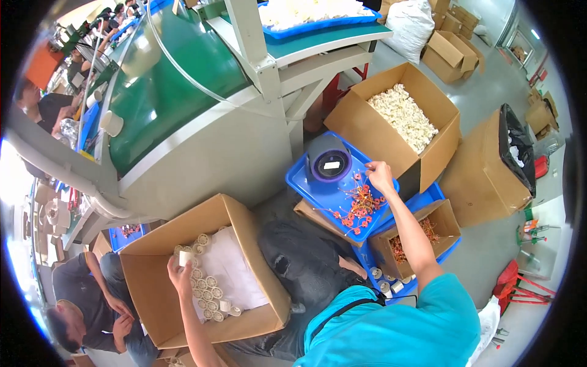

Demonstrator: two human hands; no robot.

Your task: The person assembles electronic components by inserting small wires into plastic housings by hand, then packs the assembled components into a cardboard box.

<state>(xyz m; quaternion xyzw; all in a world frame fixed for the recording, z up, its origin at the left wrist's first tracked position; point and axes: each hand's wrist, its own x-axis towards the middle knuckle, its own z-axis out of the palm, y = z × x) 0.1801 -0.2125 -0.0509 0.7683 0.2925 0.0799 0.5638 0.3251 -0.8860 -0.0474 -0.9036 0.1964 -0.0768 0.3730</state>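
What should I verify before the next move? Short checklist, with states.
1. White cylindrical part gripped by the left hand: ok, held in its fingers.
2. Left carton open from above: ok.
3. Anything pinched in the right hand's fingers: cannot tell, too small.
4. Red wired parts near the right hand: ok, just below it in view.
5. Blue tray free of other items: not ok, dark purple-rimmed device sits on it.
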